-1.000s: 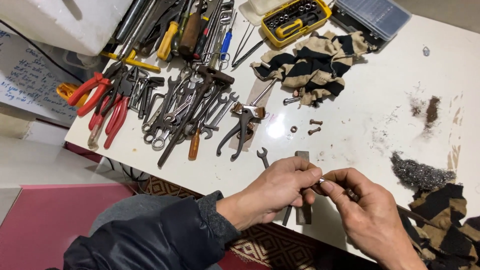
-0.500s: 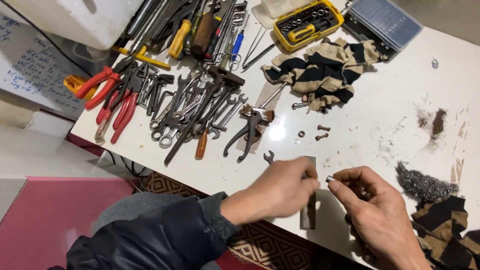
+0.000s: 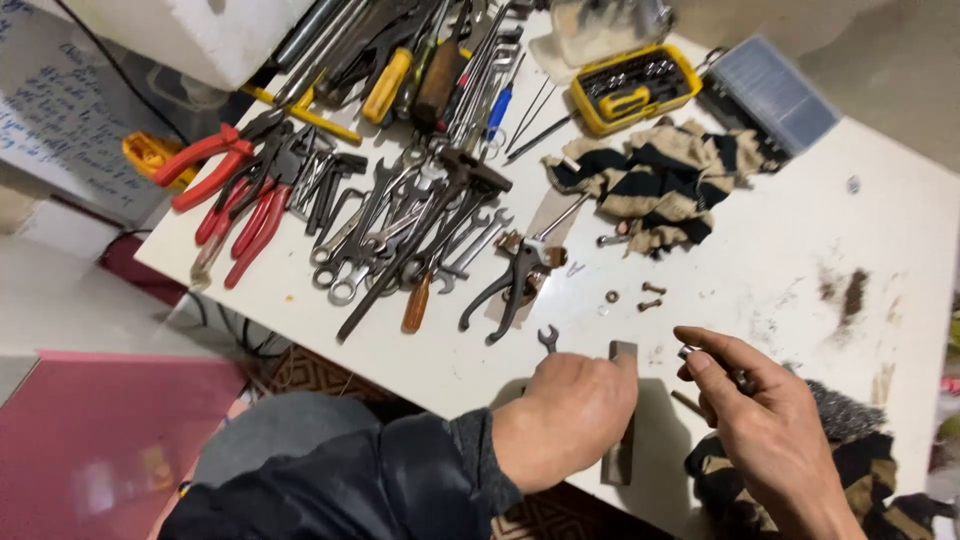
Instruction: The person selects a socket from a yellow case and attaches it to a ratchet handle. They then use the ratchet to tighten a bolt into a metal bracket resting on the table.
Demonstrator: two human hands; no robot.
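left hand (image 3: 570,415): lying knuckles up at the near edge of the white table (image 3: 760,250), fingers curled down around the flat grey metal bar (image 3: 621,420); the bar is showing above and below the hand, so the hand is grasping it about its middle.
right hand (image 3: 765,430): hovering just right of the bar, fingers loosely bent, thumb and forefinger pinching a small dark metal piece (image 3: 690,352); too small to tell what kind of piece it is.
metal bar: lying roughly upright in the view, its lower end reaching the table's near edge, its top end poking out past the left hand's fingers.
small spanner (image 3: 548,338): lying on the table just above the left hand, apart from it.
loose bolts (image 3: 650,296): resting near a small ring-shaped washer (image 3: 611,297), between the hands and the striped cloth.
striped cloth (image 3: 650,175): bunched up, black and tan, sitting in the middle of the table.
pliers (image 3: 515,280): dark-handled, lying on a scrap of card left of the bolts.
tool pile (image 3: 400,220): spanners, screwdrivers and red-handled pliers crowding the left of the table.
yellow bit case (image 3: 632,88): standing open at the far side.
steel wool (image 3: 835,410): sitting grey and tangled just beyond the right hand.
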